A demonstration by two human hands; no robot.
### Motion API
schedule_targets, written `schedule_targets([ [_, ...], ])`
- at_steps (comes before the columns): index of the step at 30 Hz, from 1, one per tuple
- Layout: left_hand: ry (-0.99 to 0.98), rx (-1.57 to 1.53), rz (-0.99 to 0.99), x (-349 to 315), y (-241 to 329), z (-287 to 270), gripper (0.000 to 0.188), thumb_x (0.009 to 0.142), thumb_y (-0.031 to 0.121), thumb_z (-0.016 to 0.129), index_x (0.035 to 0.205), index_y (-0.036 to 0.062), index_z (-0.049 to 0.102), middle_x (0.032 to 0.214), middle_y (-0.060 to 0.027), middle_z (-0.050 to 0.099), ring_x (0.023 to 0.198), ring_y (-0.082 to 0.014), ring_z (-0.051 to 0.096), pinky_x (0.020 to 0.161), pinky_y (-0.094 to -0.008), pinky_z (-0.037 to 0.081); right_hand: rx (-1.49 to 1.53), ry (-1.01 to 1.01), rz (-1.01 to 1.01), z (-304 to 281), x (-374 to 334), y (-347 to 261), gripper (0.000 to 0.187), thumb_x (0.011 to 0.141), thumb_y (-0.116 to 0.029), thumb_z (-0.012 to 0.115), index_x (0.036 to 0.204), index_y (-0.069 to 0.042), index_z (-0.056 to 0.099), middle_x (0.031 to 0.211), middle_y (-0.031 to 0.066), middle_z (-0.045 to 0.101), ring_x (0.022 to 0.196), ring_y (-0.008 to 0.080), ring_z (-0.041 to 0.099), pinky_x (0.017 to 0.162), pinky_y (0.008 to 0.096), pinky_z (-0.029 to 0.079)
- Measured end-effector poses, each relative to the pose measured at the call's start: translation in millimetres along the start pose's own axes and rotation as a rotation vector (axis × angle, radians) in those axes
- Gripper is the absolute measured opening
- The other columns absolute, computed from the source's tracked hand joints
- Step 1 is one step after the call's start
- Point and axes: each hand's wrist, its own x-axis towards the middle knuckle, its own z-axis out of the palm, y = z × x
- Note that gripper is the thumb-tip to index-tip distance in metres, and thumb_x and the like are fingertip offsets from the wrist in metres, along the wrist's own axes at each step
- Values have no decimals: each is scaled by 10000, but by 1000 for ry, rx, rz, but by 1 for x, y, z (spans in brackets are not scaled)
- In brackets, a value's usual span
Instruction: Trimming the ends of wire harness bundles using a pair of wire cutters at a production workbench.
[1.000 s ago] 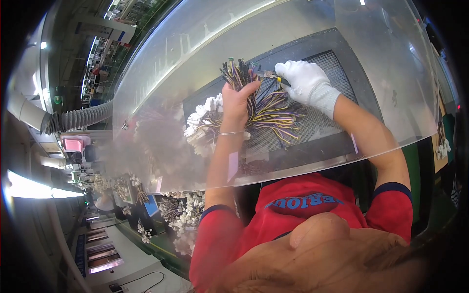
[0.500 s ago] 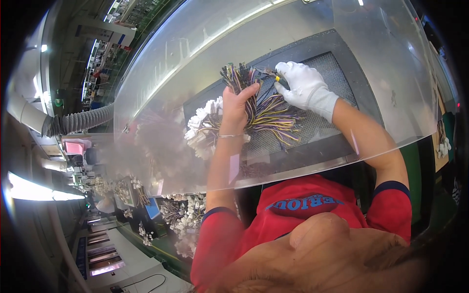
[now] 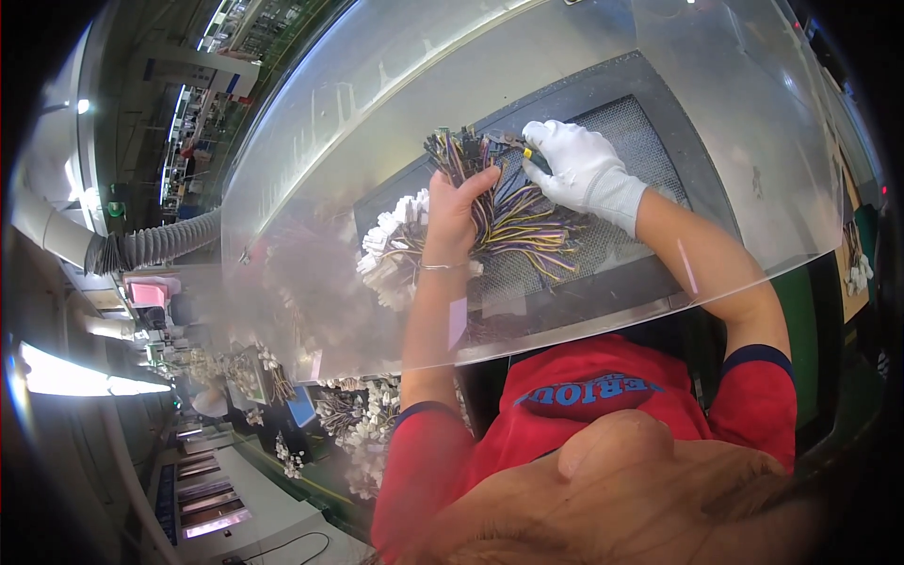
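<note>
My bare left hand (image 3: 452, 212) is closed round a thick bundle of wires (image 3: 527, 226), purple, yellow and dark. The bundle's short upper ends, with small dark tips (image 3: 454, 146), stick up above my thumb. Lower strands fan out to the right, and white connectors (image 3: 394, 231) cluster left of my wrist. In a white glove, my right hand (image 3: 584, 169) is closed on a pair of pliers (image 3: 511, 141) with a yellow part by the grip. Their metal jaws point left, close beside the upper wire ends; whether they touch a wire I cannot tell. The glove hides most of the handles.
A clear curved shield (image 3: 753, 188) arches over both hands. Beneath them lies a dark framed mesh panel (image 3: 631, 122). Piles of white-tipped wires (image 3: 363, 419) lie at the lower left, near a blue bin (image 3: 301, 407). A grey ribbed hose (image 3: 169, 235) runs at the far left.
My right hand and the pliers have shifted slightly left, toward the upper wire ends. My left hand keeps its hold on the bundle, almost in the same place.
</note>
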Motion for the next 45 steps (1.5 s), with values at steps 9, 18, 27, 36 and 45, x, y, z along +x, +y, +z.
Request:
schedule_targets([
  [9, 5, 22, -11, 2, -1, -4, 298, 747, -71, 696, 1020, -7, 595, 906, -65, 656, 792, -148, 645, 730, -263, 531, 67, -102, 32, -9, 2, -5, 238, 855, -244, 581, 1010, -77, 512, 984, 190, 607, 921, 371, 595, 767, 462, 481],
  [18, -28, 181, -68, 4, -3, -2, 290, 757, -18, 726, 1018, 4, 603, 923, -45, 651, 812, -132, 624, 762, -262, 501, 1059, 106, 46, 25, 13, 9, 317, 867, -172, 657, 1138, -66, 531, 993, -2, 538, 879, 83, 526, 782, 245, 457],
  [27, -45, 195, -18, 2, -5, -1, 292, 776, -8, 719, 1042, 12, 599, 935, -35, 651, 823, -126, 621, 758, -267, 504, 1261, -3, 196, 21, 9, 3, 121, 890, -67, 585, 1002, -69, 540, 882, -25, 522, 805, 49, 500, 735, 207, 443],
  [36, -90, 272, -17, -1, 1, 9, 238, 761, -10, 728, 968, 0, 612, 878, -35, 655, 763, -113, 619, 690, -250, 504, 1394, 17, 194, 25, 9, 4, 108, 892, -87, 597, 989, -80, 551, 889, -33, 526, 817, 49, 500, 742, 211, 444],
  [45, -73, 482, 43, 4, 7, 12, 192, 748, 34, 747, 906, 29, 638, 782, 9, 630, 676, -66, 564, 616, -208, 428, 1398, -21, 231, 15, 6, 7, 123, 920, -149, 565, 1026, -88, 558, 858, -37, 529, 718, 29, 469, 631, 183, 404],
])
